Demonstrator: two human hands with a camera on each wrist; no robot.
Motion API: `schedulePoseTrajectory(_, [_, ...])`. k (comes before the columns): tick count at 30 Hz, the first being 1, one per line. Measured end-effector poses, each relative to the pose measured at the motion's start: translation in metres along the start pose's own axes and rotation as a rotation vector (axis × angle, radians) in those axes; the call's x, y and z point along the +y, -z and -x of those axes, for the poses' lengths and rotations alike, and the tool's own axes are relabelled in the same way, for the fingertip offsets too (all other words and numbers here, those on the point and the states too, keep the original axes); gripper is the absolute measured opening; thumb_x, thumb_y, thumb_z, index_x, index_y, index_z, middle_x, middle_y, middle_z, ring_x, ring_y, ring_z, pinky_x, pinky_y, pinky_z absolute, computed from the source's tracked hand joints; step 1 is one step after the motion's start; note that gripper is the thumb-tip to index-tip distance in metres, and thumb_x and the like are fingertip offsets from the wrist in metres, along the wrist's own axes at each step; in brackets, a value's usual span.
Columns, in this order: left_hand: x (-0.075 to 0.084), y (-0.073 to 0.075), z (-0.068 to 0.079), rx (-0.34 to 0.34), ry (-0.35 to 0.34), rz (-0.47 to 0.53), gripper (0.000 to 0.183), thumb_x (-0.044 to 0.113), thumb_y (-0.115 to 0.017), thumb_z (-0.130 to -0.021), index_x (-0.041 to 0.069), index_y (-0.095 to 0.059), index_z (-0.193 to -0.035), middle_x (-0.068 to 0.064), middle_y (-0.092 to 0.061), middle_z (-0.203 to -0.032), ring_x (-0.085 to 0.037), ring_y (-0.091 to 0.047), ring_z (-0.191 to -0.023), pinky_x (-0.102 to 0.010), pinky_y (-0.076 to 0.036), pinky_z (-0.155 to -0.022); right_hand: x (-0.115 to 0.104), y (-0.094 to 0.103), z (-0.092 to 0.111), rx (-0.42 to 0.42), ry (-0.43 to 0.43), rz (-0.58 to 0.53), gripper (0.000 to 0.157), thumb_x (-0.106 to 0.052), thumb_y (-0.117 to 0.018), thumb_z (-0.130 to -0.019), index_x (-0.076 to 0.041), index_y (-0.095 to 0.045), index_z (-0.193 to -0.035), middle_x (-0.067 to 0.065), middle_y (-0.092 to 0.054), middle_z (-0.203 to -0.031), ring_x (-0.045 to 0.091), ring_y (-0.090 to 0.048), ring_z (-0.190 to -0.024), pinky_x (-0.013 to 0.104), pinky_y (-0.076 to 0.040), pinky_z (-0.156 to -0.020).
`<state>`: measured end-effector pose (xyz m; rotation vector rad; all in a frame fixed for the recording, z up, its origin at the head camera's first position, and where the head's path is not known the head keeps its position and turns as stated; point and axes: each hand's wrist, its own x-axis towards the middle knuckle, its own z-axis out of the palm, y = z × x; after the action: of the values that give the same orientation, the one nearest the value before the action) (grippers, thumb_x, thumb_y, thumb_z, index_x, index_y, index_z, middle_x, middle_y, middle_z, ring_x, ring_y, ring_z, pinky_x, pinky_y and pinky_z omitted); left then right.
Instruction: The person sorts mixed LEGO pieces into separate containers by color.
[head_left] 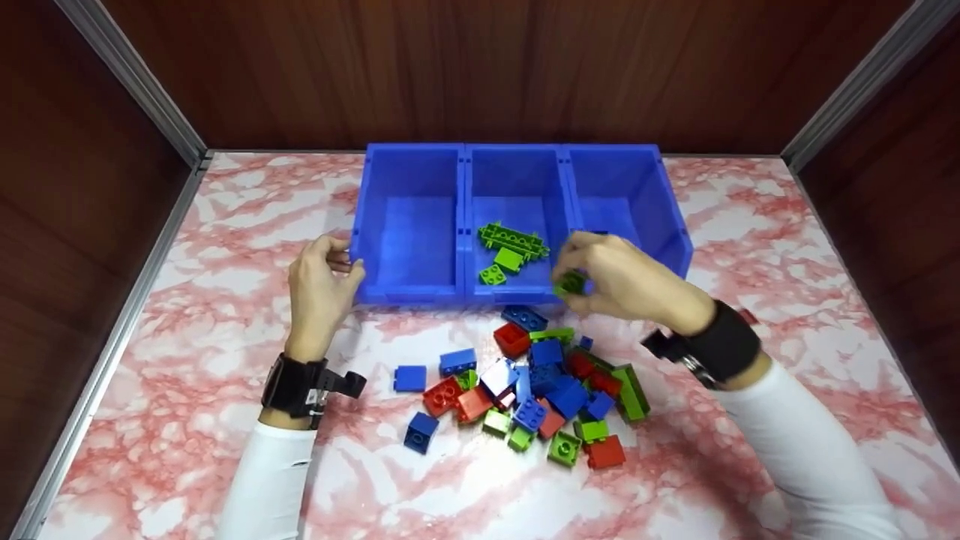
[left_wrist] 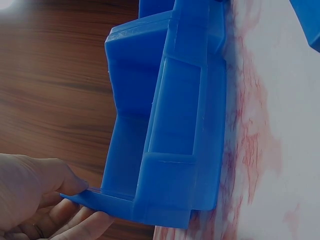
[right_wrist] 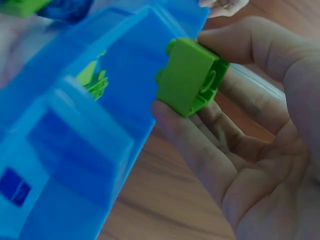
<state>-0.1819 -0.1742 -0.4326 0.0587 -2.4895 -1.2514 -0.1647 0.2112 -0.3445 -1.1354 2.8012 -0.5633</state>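
A blue three-compartment bin [head_left: 409, 295] stands at the back of the table. My left hand [head_left: 319, 289] pinches its left side wall, thumb on one face and fingers on the other, as the left wrist view also shows. Between the thumb and fingertips of my right hand [head_left: 630, 277] is a green toy building brick [right_wrist: 185, 75], held near the divider of the middle and right compartments. Inside the middle compartment lie a long green piece [head_left: 514, 240] and two small green bricks [head_left: 492, 275]. The right hand hides part of the right compartment.
A loose pile of red, blue and green bricks [head_left: 547, 382] spreads over the marbled table in front of the bin. A dark blue brick [head_left: 421, 432] lies apart at its left. Wooden panels [head_left: 480, 75] enclose the back and sides.
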Motion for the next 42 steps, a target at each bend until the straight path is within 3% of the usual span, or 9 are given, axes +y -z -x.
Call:
schedulePoseTrajectory(10, [-0.001,0.003,0.001,-0.002,0.021,0.001,0.028,-0.002,-0.072,-0.090,-0.008,-0.068,-0.117,-0.024,-0.072,-0.112,-0.036,-0.072,-0.095,-0.044,-0.061,-0.089,-0.008,-0.011,-0.063,0.015,0.022,0.057,0.017,-0.001,-0.074,-0.090,-0.002,-0.081,-0.106,0.018,-0.074,-0.105,0.030,-0.070,-0.098,0.042,-0.065,-0.082])
schedulePoseTrajectory(14, [-0.001,0.003,0.000,0.001,0.018,-0.001,0.028,-0.001,-0.072,-0.090,-0.008,-0.068,-0.116,-0.024,-0.073,-0.110,-0.037,-0.073,-0.095,-0.044,-0.061,-0.089,-0.002,-0.021,-0.079,-0.009,-0.001,0.058,0.013,0.005,-0.069,-0.087,-0.002,-0.079,-0.093,0.013,-0.071,-0.091,0.021,-0.060,-0.078,0.035,-0.056,-0.069])
schedulePoseTrajectory(18, [-0.001,0.003,0.000,0.000,0.020,0.006,0.028,-0.002,-0.072,-0.090,-0.008,-0.068,-0.117,-0.024,-0.072,-0.111,-0.037,-0.072,-0.095,-0.045,-0.061,-0.089,0.005,-0.032,-0.093,-0.057,-0.065,0.058,0.025,0.009,-0.065,-0.085,-0.008,-0.058,-0.069,0.001,-0.041,-0.068,0.015,-0.029,-0.062,0.031,-0.030,-0.056])
schedulePoseTrajectory(21, [-0.001,0.002,0.001,-0.005,0.022,0.010,0.029,-0.002,-0.071,-0.090,-0.008,-0.068,-0.118,-0.025,-0.072,-0.113,-0.037,-0.072,-0.096,-0.045,-0.061,-0.090,0.009,-0.041,-0.099,-0.103,-0.125,0.066,0.042,0.010,-0.062,-0.086,-0.014,-0.038,-0.064,-0.003,-0.023,-0.066,0.013,-0.019,-0.059,0.028,-0.021,-0.053])
schedulePoseTrajectory(24, [-0.001,0.002,0.001,-0.007,0.021,0.008,0.029,-0.002,-0.072,-0.090,-0.009,-0.067,-0.118,-0.025,-0.072,-0.114,-0.037,-0.071,-0.097,-0.045,-0.061,-0.090,0.013,-0.050,-0.103,-0.144,-0.187,0.084,0.043,0.010,-0.061,-0.087,-0.016,-0.036,-0.062,-0.003,-0.027,-0.062,0.014,-0.027,-0.056,0.029,-0.027,-0.051])
schedulePoseTrajectory(28, [0.000,0.002,0.001,-0.015,0.023,0.004,0.029,-0.002,-0.071,-0.091,-0.009,-0.067,-0.119,-0.025,-0.071,-0.114,-0.037,-0.071,-0.099,-0.044,-0.061,-0.091,0.014,-0.057,-0.105,-0.178,-0.252,0.128,0.027,0.009,-0.061,-0.088,-0.010,-0.058,-0.068,0.006,-0.061,-0.071,0.024,-0.059,-0.068,0.037,-0.053,-0.062])
schedulePoseTrajectory(30, [0.001,0.002,0.001,-0.020,0.026,0.006,0.029,-0.002,-0.071,-0.091,-0.009,-0.066,-0.119,-0.025,-0.071,-0.114,-0.037,-0.070,-0.099,-0.045,-0.061,-0.091,0.015,-0.060,-0.106,-0.193,-0.276,0.140,0.023,0.009,-0.060,-0.089,-0.007,-0.062,-0.073,0.011,-0.067,-0.080,0.029,-0.064,-0.077,0.041,-0.057,-0.069])
schedulePoseTrajectory(37, [0.001,0.000,0.001,-0.010,0.010,-0.001,0.028,-0.001,-0.071,-0.091,-0.009,-0.067,-0.117,-0.026,-0.071,-0.113,-0.038,-0.071,-0.098,-0.047,-0.060,-0.092,0.016,-0.066,-0.108,-0.222,-0.311,0.147,0.038,0.016,-0.055,-0.087,-0.014,-0.040,-0.067,0.004,-0.043,-0.074,0.024,-0.047,-0.076,0.038,-0.042,-0.068])
schedulePoseTrajectory(42, [0.000,-0.001,0.000,0.001,-0.004,-0.008,0.028,-0.001,-0.071,-0.090,-0.009,-0.068,-0.116,-0.025,-0.072,-0.112,-0.039,-0.072,-0.097,-0.047,-0.059,-0.093,0.019,-0.064,-0.108,-0.220,-0.303,0.129,0.040,0.013,-0.059,-0.083,-0.015,-0.039,-0.062,0.000,-0.033,-0.067,0.024,-0.042,-0.072,0.037,-0.038,-0.064])
